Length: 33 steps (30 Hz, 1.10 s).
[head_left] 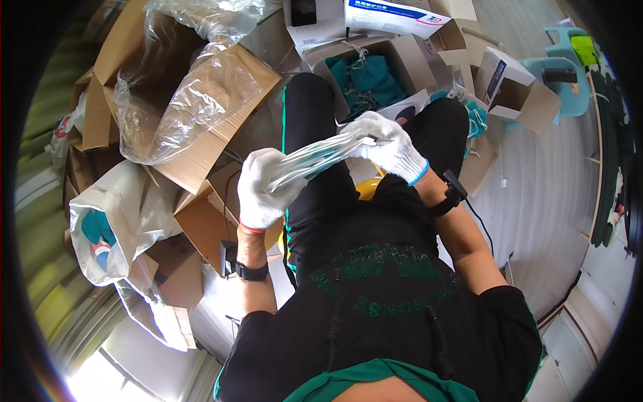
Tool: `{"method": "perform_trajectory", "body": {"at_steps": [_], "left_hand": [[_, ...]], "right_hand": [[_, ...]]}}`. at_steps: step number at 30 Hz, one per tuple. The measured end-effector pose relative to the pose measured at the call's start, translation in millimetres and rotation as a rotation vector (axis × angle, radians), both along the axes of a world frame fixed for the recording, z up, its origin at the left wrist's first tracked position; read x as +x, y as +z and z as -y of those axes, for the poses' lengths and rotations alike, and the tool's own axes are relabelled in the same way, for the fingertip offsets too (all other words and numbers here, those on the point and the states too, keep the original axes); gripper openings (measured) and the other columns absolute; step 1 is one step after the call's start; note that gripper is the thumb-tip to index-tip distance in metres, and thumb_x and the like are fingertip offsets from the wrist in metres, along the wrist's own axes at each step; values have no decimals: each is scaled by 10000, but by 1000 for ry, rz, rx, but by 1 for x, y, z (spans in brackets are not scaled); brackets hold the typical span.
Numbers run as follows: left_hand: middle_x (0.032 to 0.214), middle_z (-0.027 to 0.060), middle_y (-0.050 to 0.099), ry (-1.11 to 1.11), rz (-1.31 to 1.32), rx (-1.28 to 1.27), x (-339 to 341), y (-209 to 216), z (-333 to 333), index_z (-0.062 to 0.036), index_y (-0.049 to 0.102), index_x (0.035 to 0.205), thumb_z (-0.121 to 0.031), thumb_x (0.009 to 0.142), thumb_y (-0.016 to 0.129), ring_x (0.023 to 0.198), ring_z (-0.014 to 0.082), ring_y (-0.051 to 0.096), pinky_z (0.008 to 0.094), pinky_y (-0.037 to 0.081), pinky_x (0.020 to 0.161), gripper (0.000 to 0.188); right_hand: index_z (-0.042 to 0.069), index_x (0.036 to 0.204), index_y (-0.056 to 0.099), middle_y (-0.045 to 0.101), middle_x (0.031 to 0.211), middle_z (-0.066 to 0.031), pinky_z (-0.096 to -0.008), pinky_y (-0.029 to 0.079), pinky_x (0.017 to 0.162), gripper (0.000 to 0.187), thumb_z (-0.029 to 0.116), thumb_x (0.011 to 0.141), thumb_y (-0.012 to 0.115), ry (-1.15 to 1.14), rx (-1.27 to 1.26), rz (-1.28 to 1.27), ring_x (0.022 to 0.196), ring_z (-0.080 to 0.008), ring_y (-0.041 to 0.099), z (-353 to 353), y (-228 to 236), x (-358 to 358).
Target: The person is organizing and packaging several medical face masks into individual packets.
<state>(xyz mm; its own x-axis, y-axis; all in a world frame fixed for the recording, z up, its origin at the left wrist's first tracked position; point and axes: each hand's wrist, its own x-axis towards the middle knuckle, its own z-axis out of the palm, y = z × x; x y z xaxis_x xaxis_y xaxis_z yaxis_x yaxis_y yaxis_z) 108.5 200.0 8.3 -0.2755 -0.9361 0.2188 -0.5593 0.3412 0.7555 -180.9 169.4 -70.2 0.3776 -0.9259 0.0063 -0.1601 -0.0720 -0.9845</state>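
Observation:
A bundle of thin white cords (315, 161) is stretched between my two gloved hands, above my lap. My left hand (262, 189), in a white knit glove, is closed round the lower left end. On the upper right, my right hand (392, 149), in a white glove with a blue cuff, grips the other end, its fingertips partly hidden. A bit of teal shows behind the cords. Just beyond my hands, an open carton (414, 63) holds folded teal cloth pieces (368, 79) with white cords.
A large cardboard box (228, 117) draped with clear plastic film (207, 100) stands at left. Below it lies a white sack (127, 201) with teal items inside. An open white box (506, 84) and a light-blue plastic chair (576, 100) are at right. My knees flank the work.

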Motion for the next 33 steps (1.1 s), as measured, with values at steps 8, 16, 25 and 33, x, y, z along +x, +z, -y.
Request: {"method": "perform_trajectory", "body": {"at_steps": [8, 16, 25, 33], "left_hand": [[1122, 143, 590, 159, -265, 225, -12, 3, -11, -17, 595, 1120, -75, 667, 835, 1028, 261, 624, 360, 523, 885, 516], [1145, 147, 600, 219, -481, 193, -11, -3, -16, 4, 625, 1076, -33, 840, 633, 1088, 224, 592, 356, 462, 971, 239], [1129, 173, 684, 8, 574, 18, -21, 84, 9, -35, 596, 1304, -249, 661, 861, 1057, 318, 647, 422, 479, 978, 728], [951, 157, 717, -59, 675, 434, -63, 31, 19, -133, 667, 1149, -339, 762, 776, 927, 363, 686, 424, 544, 823, 452]], "right_hand": [[85, 1123, 679, 669, 1108, -107, -339, 547, 929, 278, 168, 862, 729, -42, -162, -48, 1025, -259, 675, 0, 6, 11], [58, 1118, 682, 685, 1096, -94, -322, 564, 884, 270, 116, 858, 726, -35, 32, 200, 1000, -233, 689, -2, 11, 12], [-1, 978, 708, 696, 1022, -119, -306, 552, 851, 281, -107, 725, 650, -119, -272, -8, 919, -239, 699, -4, 18, 18], [16, 947, 706, 691, 927, -104, -271, 561, 795, 202, -91, 795, 626, -104, -368, -30, 819, -234, 703, -11, 33, 12]]}}
